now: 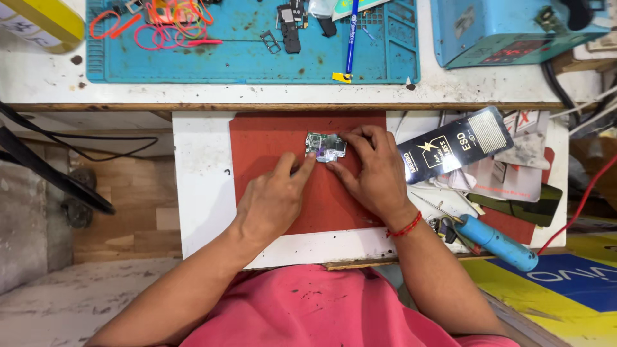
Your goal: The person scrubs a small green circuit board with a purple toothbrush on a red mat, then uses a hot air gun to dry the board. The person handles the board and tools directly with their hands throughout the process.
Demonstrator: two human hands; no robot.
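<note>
— While we look down, where's our circuit board (325, 146)?
— On the red mat (270, 154), long axis left-right. Our left hand (273, 199) and right hand (376, 170) pinch it closed at either end.

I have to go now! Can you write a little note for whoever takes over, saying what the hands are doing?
Left hand: fingers press the small circuit board's lower left edge.
Right hand: fingers pinch the board's right side.
The board lies on the red mat, on the white tray.
A blue-handled tool lies right of the tray; a blue pen sits on the blue mat above.
Board bare, nothing attached.
</note>
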